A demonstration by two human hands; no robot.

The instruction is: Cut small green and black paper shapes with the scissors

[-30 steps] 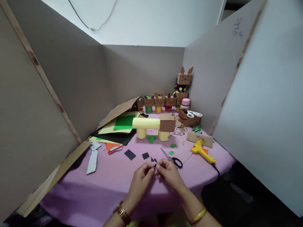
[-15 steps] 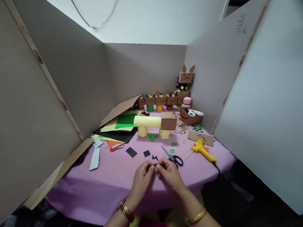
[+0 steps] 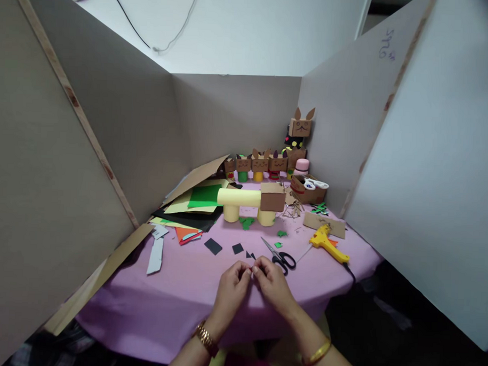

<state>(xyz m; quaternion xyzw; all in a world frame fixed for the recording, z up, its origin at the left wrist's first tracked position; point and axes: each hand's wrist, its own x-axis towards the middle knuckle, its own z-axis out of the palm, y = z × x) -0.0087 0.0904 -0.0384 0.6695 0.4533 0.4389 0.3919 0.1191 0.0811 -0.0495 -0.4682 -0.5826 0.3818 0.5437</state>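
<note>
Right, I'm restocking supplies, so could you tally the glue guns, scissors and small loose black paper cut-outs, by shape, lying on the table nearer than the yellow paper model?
Yellow hot-glue gun: 1
Black-handled scissors: 1
Black paper rectangle: 1
Black paper square: 1
Small black paper triangles: 2
Total visible: 6

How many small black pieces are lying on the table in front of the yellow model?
4: a rectangle farthest left, a square right of it, and a left triangle and right triangle beyond the left hand and right hand. The hands may hide more.
</note>
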